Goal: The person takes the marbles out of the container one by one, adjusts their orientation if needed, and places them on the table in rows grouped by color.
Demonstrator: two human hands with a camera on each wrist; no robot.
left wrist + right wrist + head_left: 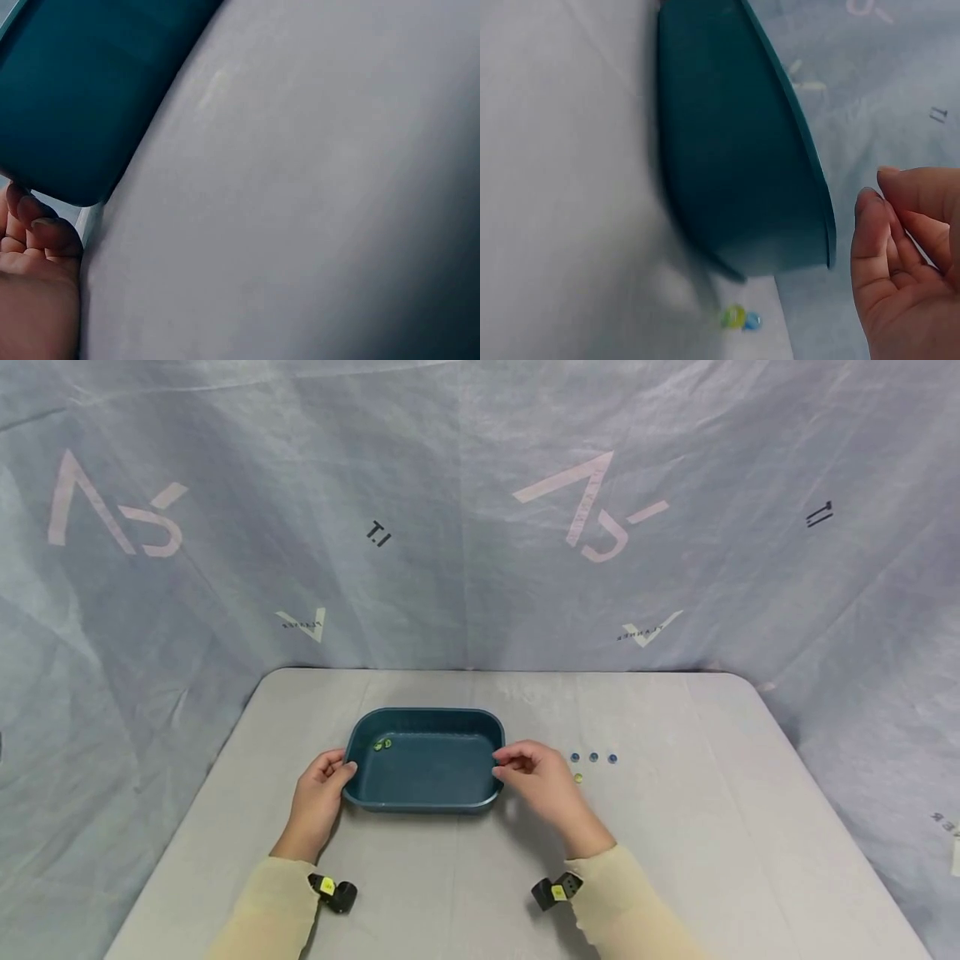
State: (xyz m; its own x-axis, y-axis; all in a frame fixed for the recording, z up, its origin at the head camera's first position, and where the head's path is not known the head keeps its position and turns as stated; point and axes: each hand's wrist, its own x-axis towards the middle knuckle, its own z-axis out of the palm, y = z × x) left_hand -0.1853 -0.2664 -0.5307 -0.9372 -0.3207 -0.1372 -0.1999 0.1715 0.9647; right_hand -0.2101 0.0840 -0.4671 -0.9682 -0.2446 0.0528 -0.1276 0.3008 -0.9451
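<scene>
A dark teal rectangular tray (423,768) with rounded corners stands on the table. My left hand (318,797) grips its left end, the thumb over the rim and the fingers along the outer wall. Two small green round pieces (382,744) lie inside the tray, toward its back left. My right hand (542,781) hovers at the right rim, fingers bent, thumb and index fingertips slightly apart, with nothing visible between them. On the table just right of it are three small blue round pieces (594,757) in a row and one yellow-green piece (578,777) in front of them.
The table (712,827) has a pale grey cover and rounded far corners. Grey printed cloth (465,585) hangs behind it and along both sides. A small black camera is strapped at each wrist, over the cream sleeves (258,906).
</scene>
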